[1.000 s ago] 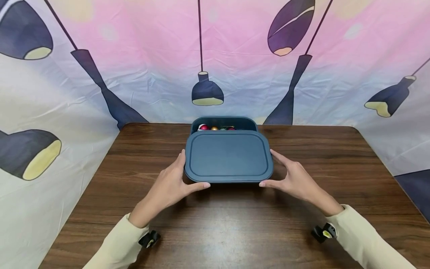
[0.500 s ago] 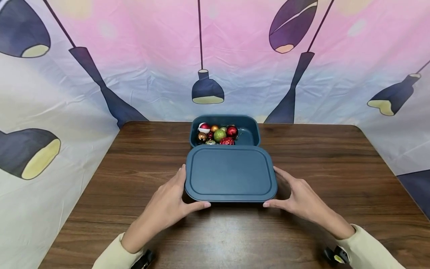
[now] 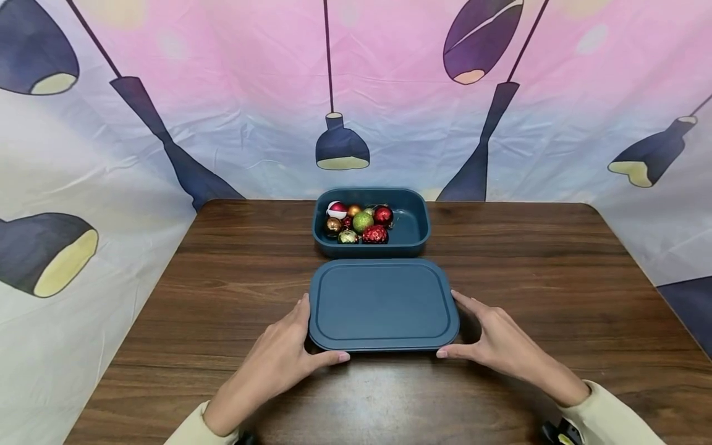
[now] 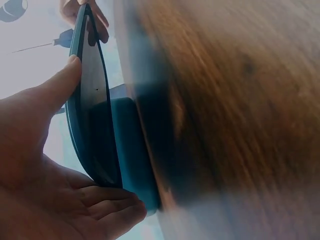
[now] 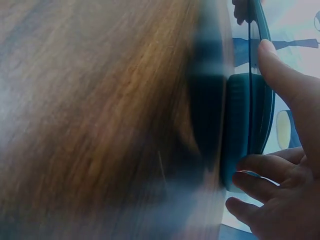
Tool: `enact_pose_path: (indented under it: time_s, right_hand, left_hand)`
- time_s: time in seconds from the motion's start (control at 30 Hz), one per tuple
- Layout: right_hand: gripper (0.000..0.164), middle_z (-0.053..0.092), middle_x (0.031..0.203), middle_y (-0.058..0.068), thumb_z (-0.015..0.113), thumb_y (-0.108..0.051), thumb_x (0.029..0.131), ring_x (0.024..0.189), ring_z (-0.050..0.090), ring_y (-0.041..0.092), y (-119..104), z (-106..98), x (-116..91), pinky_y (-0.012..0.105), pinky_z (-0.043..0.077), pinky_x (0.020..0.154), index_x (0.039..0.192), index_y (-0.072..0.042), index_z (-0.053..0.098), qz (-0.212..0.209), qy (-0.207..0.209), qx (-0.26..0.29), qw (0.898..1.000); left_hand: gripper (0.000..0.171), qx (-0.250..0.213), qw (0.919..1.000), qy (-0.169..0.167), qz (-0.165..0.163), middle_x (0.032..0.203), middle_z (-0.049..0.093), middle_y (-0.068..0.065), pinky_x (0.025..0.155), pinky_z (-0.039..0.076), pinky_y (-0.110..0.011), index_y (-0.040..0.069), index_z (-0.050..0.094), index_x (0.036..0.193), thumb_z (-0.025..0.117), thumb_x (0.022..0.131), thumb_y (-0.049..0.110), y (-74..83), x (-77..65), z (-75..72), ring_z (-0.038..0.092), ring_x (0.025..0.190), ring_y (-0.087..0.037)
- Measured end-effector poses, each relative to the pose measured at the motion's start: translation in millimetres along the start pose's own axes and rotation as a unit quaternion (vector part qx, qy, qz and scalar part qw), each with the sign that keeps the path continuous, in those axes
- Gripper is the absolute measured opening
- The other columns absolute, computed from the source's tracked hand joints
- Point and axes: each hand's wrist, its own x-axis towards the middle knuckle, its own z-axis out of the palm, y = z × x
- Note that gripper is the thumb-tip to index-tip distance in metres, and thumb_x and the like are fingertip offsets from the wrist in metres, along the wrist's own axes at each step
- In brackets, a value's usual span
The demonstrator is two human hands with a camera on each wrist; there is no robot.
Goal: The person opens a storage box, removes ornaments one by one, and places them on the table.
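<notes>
So left hand (image 3: 278, 349) and right hand (image 3: 503, 347), thumbs spread wide, grip the lid (image 3: 384, 306) midair. Box (image 3: 372, 251) of baubles (image 3: 363, 222) sits behind.

The box (image 3: 410, 227) sits at the table's (image 3: 556, 278) far edge, before the cloth (image 3: 267, 93), ornaments (image 3: 363, 222) filling its left part. Nearer, above the table, is the lid (image 3: 384, 304), between left hand (image 3: 280, 349) and right hand (image 3: 500, 343).

The head view is evenly bright and fairly crisp, with pale glare on the near counter (image 3: 384, 402). Both wrist views are dimmer and hazy, the counter smeared and the backdrop (image 4: 30, 72) washed out.
</notes>
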Motion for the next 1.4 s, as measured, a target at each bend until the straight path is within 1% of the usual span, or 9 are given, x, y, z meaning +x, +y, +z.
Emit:
enact_pose_path:
  time_s: [0.07,0.2,0.33,0.5,0.7,0.93,1.13,1.27,1.4]
  right_hand:
    - [0.105,0.073,0.107,0.016,0.086,-0.060,0.072,0.100,0.068,0.021,1.8,2.2,2.5,0.046,0.059,0.086,0.147,0.004,0.049,0.003,-0.007,0.002,1.000]
    - [0.106,0.071,0.114,0.020,0.082,-0.064,0.074,0.093,0.067,0.017,4.7,5.3,7.6,0.043,0.058,0.085,0.147,0.005,0.047,0.019,-0.033,0.003,0.999]
    - [0.108,0.059,0.136,0.028,0.079,-0.068,0.075,0.111,0.066,0.034,6.4,6.5,11.1,0.053,0.057,0.090,0.147,0.005,0.047,0.029,-0.048,-0.006,0.998]
    - [0.109,0.052,0.145,0.026,0.076,-0.071,0.075,0.130,0.048,0.054,7.9,5.9,13.6,0.067,0.048,0.098,0.148,0.005,0.047,0.042,-0.067,-0.024,0.997]
    - [0.112,0.045,0.151,0.026,0.075,-0.072,0.076,0.132,0.043,0.059,7.2,5.2,17.7,0.071,0.040,0.104,0.149,0.007,0.044,0.046,-0.089,-0.030,0.995]
    - [0.111,0.042,0.151,0.031,0.079,-0.066,0.075,0.131,0.041,0.061,3.4,4.2,21.9,0.073,0.034,0.107,0.148,0.009,0.044,0.048,-0.099,-0.042,0.993]
    - [0.100,0.049,0.147,0.028,0.082,-0.058,0.077,0.129,0.044,0.061,-0.4,4.1,24.2,0.072,0.038,0.104,0.147,0.006,0.049,0.054,-0.090,-0.059,0.993]
    - [0.097,0.051,0.146,0.027,0.083,-0.056,0.079,0.126,0.047,0.060,-2.0,3.4,24.2,0.070,0.043,0.101,0.147,0.005,0.049,0.053,-0.087,-0.058,0.993]
    - [0.098,0.067,0.120,0.026,0.082,-0.055,0.080,0.100,0.067,0.036,-1.7,1.4,24.6,0.053,0.056,0.087,0.147,0.007,0.047,0.049,-0.093,-0.044,0.994]
  left_hand:
    - [0.131,-0.002,1.0000,-0.005,-0.004,0.158,0.033,-0.028,0.100,0.050,-0.058,-0.004,0.017,0.159,0.069,0.074,0.080,-2.0,2.7,1.6,0.048,0.134,-0.046]
    - [0.129,-0.004,0.9999,-0.016,-0.003,0.157,0.034,-0.028,0.101,0.050,-0.058,-0.005,0.018,0.159,0.068,0.076,0.080,-5.8,7.5,5.6,0.049,0.132,-0.046]
    - [0.126,-0.002,0.9998,-0.020,-0.001,0.155,0.035,-0.030,0.101,0.050,-0.058,-0.007,0.021,0.158,0.067,0.077,0.079,-8.3,10.4,8.5,0.050,0.132,-0.046]
    - [0.125,0.006,0.9998,-0.021,0.003,0.156,0.035,-0.030,0.100,0.051,-0.058,-0.007,0.022,0.157,0.067,0.078,0.078,-8.9,13.3,10.0,0.050,0.132,-0.047]
    - [0.121,0.026,0.9993,-0.026,0.004,0.155,0.036,-0.030,0.097,0.052,-0.059,-0.007,0.025,0.157,0.069,0.079,0.075,-8.0,15.1,11.2,0.052,0.129,-0.048]
    - [0.116,0.054,0.9982,-0.024,0.008,0.151,0.041,-0.031,0.088,0.057,-0.057,-0.009,0.031,0.154,0.075,0.080,0.067,-5.8,16.6,15.9,0.059,0.121,-0.047]
    - [0.098,0.070,0.9968,-0.038,0.010,0.154,0.038,-0.031,0.100,0.050,-0.060,-0.012,0.035,0.151,0.077,0.088,0.050,-1.3,17.7,17.5,0.046,0.136,-0.045]
    - [0.095,0.071,0.9965,-0.044,0.009,0.155,0.035,-0.032,0.103,0.047,-0.062,-0.012,0.034,0.151,0.077,0.089,0.046,-0.5,17.3,18.1,0.040,0.140,-0.045]
    - [0.095,0.064,0.9969,-0.045,0.010,0.156,0.034,-0.031,0.104,0.047,-0.061,-0.011,0.035,0.152,0.075,0.090,0.050,-1.8,17.1,16.2,0.040,0.141,-0.045]
